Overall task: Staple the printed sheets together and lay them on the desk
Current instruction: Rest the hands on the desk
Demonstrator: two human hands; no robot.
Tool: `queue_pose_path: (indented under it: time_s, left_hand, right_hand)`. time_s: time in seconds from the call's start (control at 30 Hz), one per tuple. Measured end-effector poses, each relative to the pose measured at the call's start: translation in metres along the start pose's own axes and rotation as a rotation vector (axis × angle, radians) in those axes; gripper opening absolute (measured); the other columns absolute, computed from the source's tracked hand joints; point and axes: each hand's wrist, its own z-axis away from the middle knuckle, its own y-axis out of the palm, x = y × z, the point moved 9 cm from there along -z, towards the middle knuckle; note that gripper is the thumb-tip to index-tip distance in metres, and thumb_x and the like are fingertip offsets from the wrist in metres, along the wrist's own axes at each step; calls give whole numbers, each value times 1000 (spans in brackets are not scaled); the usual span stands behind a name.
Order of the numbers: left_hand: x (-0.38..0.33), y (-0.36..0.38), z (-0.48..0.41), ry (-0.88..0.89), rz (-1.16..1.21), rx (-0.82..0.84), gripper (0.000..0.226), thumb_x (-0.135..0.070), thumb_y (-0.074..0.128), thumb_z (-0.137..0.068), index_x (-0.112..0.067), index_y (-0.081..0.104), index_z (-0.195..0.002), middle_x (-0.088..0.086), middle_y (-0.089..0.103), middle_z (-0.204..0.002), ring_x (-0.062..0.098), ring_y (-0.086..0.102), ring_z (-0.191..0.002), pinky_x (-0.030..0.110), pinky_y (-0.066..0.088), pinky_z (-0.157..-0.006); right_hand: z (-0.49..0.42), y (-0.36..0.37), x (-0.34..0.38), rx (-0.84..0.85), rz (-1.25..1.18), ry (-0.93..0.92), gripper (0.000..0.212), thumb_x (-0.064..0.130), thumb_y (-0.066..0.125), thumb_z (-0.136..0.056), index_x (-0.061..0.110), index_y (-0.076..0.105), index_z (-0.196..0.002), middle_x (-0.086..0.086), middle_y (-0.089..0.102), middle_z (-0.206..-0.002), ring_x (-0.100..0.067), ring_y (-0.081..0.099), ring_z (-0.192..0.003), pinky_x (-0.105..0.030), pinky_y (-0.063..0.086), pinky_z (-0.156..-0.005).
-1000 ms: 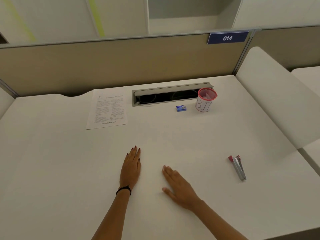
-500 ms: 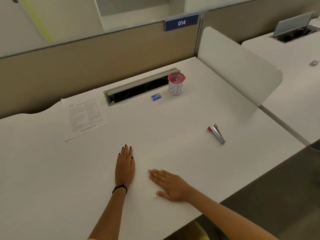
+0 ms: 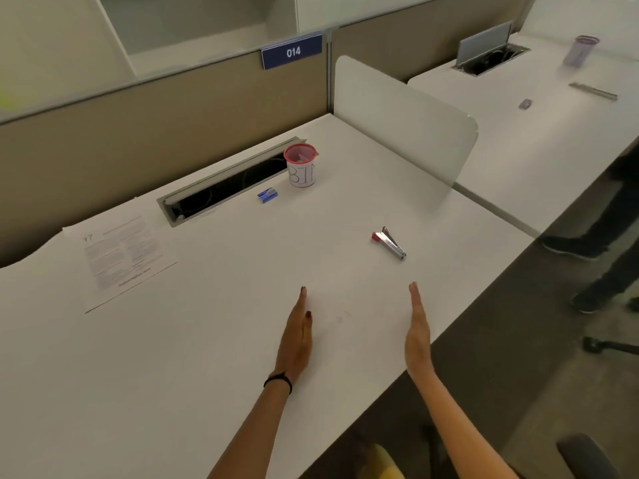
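The printed sheets (image 3: 119, 259) lie flat on the white desk (image 3: 214, 340), a neat stack with black text uppermost, well to the left of the stapler (image 3: 389, 243), a small silver one with a red end, lying closed.

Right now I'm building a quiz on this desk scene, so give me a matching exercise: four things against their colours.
Things:
1. stapler
2. staple box
3. cup marked BIN
4. desk number sign

Colours:
a. white with a red rim
b. dark blue with white digits
c. silver with a red end
d. small, blue

Pairs: 1-c, 2-d, 3-a, 4-b
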Motion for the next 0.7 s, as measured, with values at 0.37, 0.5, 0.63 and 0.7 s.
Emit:
queue_pose_path:
  time_s: [0.37,0.5,0.63,0.7]
  left_hand:
    - [-34,58,-27,262,-351,259,51,-29,26,-99,-24,5,-145,-19,4,-147,-5,7,-135,17,5,-114]
    - [-38,84,-26,423,-539,354,59,-47,7,-92,-21,-1,-145,-15,-3,-150,-5,-4,-138,17,-2,-115]
    - [-41,113,-16,477,-610,409,69,-57,-7,-87,-18,-3,-145,-9,-8,-153,-2,-11,-139,12,-12,-111]
    - [-48,129,-10,490,-614,455,71,-58,-10,-84,-19,-6,-144,-9,-13,-152,-1,-13,-139,14,-13,-112]
  right_hand:
    - [44,-45,-42,-571,-357,49,46,27,19,-102,19,17,-147,7,18,-155,-2,17,-141,-25,15,-116]
    - [54,-32,-70,-665,-633,193,44,33,22,-101,24,29,-144,8,31,-151,-9,28,-139,-38,21,-117]
    - [55,-24,-94,-624,-790,356,44,44,20,-97,36,43,-134,9,41,-145,-16,35,-135,-46,22,-116]
    - [56,-23,-95,-636,-895,380,45,40,17,-99,32,41,-136,10,47,-138,-15,38,-131,-41,24,-115]
